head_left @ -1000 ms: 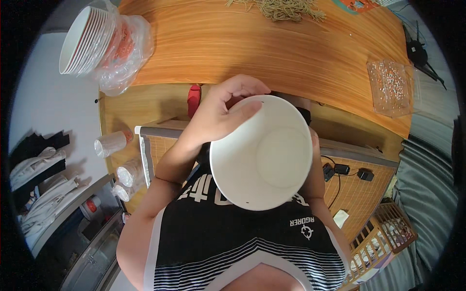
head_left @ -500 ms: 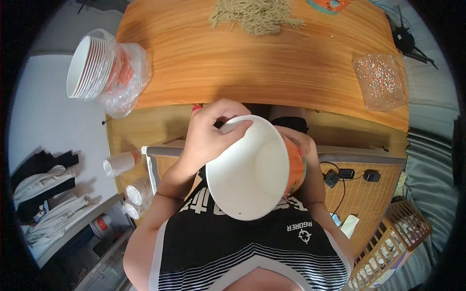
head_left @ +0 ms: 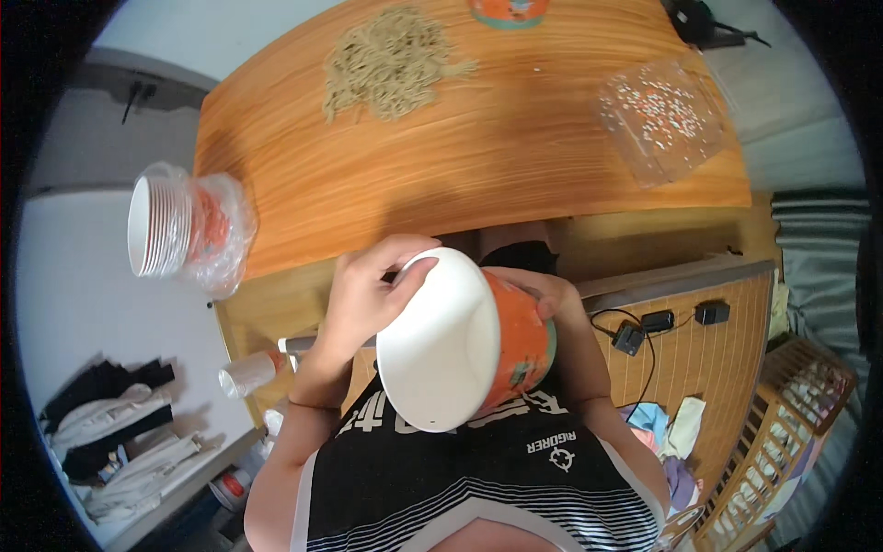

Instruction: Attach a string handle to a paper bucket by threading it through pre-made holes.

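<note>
A large paper bucket (head_left: pixel 440 354) is held tilted in front of my chest, its mouth turned toward the lower left. Its inside is plain white, while the outer wall is orange with a green band at the base. My left hand (head_left: pixel 375 283) is closed on the upper rim, thumb over the edge and fingers behind it. On the other side, my right hand (head_left: pixel 543 293) wraps round the orange wall, with most of its fingers hidden behind the bucket. The inside shows no contents.
On the wooden table (head_left: pixel 515 147) lie a heap of tan noodle-like strands (head_left: pixel 391 69), a clear tray of white and orange bits (head_left: pixel 660 120) and another orange bucket (head_left: pixel 509 11). Stacked buckets (head_left: pixel 166 225) in plastic stand at left. Black chargers (head_left: pixel 628 339) and a wooden crate (head_left: pixel 800 405) are at right.
The bucket has turned so more of its orange wall shows and its mouth looks narrower. Both hands keep their hold. The whole view has tilted, shifting the table.
</note>
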Demonstrator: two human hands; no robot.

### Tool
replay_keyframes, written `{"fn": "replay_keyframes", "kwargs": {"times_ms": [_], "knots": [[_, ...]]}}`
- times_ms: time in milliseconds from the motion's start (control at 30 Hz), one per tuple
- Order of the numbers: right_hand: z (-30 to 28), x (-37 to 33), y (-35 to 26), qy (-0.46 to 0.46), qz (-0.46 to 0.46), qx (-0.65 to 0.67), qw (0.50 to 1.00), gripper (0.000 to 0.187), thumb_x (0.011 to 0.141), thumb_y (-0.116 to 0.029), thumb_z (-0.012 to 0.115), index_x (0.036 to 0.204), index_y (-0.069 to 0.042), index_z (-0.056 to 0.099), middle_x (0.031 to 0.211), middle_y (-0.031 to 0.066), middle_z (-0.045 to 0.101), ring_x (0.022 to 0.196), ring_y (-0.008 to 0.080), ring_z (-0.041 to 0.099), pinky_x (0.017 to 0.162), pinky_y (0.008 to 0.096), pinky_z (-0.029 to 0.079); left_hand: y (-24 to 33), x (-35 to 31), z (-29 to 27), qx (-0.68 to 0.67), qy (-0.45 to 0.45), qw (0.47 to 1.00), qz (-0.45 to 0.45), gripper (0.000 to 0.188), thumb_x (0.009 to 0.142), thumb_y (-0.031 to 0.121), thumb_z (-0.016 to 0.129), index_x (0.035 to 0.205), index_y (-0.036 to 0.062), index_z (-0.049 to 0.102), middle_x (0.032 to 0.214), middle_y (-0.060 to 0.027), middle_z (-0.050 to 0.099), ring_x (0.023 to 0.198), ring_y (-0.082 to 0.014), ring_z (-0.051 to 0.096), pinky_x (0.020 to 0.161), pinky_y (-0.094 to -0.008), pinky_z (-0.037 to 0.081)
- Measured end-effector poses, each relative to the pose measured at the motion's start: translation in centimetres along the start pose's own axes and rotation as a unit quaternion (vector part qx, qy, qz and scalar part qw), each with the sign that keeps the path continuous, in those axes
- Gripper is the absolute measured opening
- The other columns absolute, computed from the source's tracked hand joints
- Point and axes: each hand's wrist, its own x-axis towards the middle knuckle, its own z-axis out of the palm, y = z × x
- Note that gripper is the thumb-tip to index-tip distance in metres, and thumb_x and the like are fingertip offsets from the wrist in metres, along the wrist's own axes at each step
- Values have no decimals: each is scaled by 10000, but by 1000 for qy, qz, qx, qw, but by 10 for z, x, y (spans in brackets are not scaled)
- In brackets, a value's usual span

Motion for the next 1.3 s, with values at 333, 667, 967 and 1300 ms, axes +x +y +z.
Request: {"fn": "replay_keyframes", "kwargs": {"times_ms": [333,667,967,1300], "knots": [[9,-60,-8,119,-55,11,991,1370,575,-687,855,1549,50,234,1578,160,342,1447,235,324,1202,420,225,30,47,39,13,-119,993,1,134,902,64,704,1021,18,742,891,-119,757,728,-151,733,640,-268,558],[-13,-72,-2,71,-164,9,984,1400,507,-632,912,1524,68,254,1538,164,389,1411,258,376,1178,422,266,45,102,69,-159,-88,983,-10,132,921,73,693,1002,-25,729,826,-61,753,767,-75,695,669,-229,541],[36,-84,-12,148,-104,11,983,1385,499,-524,958,1535,50,239,1546,179,369,1441,289,339,1187,449,237,62,260,149,17,-138,958,252,214,906,154,705,1072,26,749,896,-117,768,755,-125,710,682,-289,561],[-14,-49,-13,190,-200,-95,957,1376,543,-479,963,1573,3,189,1587,148,324,1455,264,322,1201,440,224,-23,104,8,-333,-83,889,304,557,945,559,615,922,13,723,1034,-155,706,1024,-300,632,899,-441,493]]}}
